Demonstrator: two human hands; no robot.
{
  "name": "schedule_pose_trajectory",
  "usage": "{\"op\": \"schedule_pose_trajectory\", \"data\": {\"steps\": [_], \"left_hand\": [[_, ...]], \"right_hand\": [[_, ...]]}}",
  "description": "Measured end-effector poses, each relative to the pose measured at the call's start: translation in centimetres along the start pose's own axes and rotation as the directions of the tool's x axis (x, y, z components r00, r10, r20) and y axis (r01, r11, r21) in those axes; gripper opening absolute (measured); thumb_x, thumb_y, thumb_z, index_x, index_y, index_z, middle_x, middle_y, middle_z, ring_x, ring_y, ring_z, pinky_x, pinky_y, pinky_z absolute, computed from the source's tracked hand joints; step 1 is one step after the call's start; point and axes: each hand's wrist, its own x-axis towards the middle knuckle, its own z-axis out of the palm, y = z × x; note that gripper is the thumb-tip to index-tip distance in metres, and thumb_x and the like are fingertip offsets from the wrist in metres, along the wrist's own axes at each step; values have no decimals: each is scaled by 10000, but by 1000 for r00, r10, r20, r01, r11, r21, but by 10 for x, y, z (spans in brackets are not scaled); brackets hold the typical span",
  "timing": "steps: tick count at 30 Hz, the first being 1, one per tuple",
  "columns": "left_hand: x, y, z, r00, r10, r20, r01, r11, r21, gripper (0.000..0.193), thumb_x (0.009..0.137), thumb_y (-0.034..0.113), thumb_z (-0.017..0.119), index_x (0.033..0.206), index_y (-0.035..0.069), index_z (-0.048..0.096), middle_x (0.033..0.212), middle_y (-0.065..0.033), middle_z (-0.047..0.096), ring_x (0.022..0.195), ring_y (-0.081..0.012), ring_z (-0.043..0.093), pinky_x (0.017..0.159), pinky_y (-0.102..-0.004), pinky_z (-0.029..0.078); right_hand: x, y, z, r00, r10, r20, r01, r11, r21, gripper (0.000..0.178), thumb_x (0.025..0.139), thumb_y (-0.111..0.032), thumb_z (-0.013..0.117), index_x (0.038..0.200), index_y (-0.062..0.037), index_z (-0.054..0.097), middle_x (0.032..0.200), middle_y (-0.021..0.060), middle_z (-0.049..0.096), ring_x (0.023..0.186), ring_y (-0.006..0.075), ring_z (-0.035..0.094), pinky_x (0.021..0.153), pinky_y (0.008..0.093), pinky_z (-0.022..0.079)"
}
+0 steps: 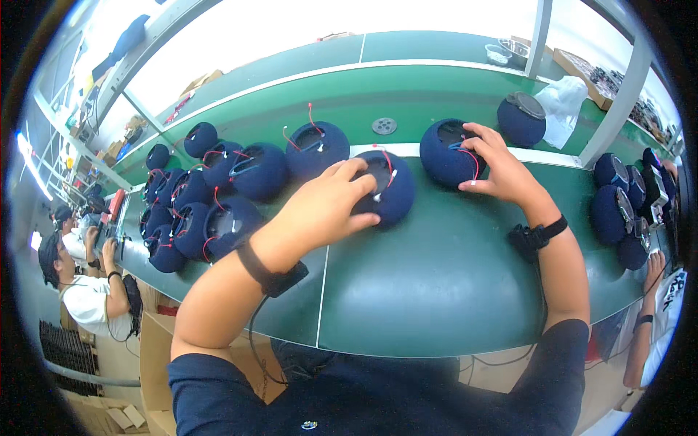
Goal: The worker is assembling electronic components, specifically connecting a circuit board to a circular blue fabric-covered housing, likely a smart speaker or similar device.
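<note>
My left hand (pixel 327 198) grips the left side of a navy fabric-covered round speaker shell (pixel 401 195), its fingers reaching over the open top. A red wire and a white connector stick out of that opening. My right hand (pixel 502 166) holds a second navy speaker shell (pixel 436 156) by its rim, thumb low on its right side. Red and blue wires show inside its dark recess. The two shells sit close together near the middle of the green bench. Just behind my left hand stands another open speaker shell (pixel 336 150) with a red wire rising from it.
Several similar shells (pixel 263 174) crowd the bench on the left. At the back right, a shell with a dark cap (pixel 520 120) stands beside a clear plastic bag (pixel 561 109). More shells (pixel 609 214) are at the right edge. Co-workers sit left (pixel 91 298) and right (pixel 658 320).
</note>
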Motion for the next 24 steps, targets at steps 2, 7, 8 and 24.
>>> {"op": "schedule_pose_trajectory", "data": {"steps": [2, 7, 8, 24], "left_hand": [[-2, 0, 17, 990, -19, -137, 22, 1000, 21, 509, 805, 279, 805, 1211, 60, 590, 1368, -203, 504, 1230, -396, 549, 1015, -431, 484], [-32, 28, 24, 939, -17, -344, 9, 1000, -24, 615, 820, 216, 798, 1342, 41, 523, 1452, -262, 447, 1322, -449, 477, 1101, -479, 418], [-50, 36, 19, 952, -39, -304, 10, 995, -97, 599, 819, 206, 797, 1334, 47, 536, 1455, -259, 450, 1324, -450, 475, 1106, -481, 410], [-608, -26, 16, -186, -974, 127, 956, -209, -208, 319, 953, 335, 651, 1053, 34, 686, 838, -33, 656, 735, -139, 596, 658, -316, 501]], "right_hand": [[6, -3, 1, 1000, -10, 16, 10, 1000, -4, 581, 669, -221, 898, 1139, -68, 591, 1436, 162, 468, 1362, 381, 406, 1117, 455, 394], [-3, -6, -11, 999, -28, 39, 28, 1000, -2, 525, 658, -231, 905, 1052, -48, 610, 1316, 134, 550, 1263, 352, 494, 1072, 426, 424], [-5, -13, -20, 996, -47, 76, 48, 999, -10, 510, 647, -235, 907, 1009, -35, 609, 1272, 134, 574, 1207, 350, 529, 1042, 425, 433], [-62, -137, -8, 926, 61, 373, -6, 989, -148, 366, 944, -14, 608, 1305, 25, 561, 1244, 150, 573, 1190, 276, 553, 1010, 355, 426]]}}
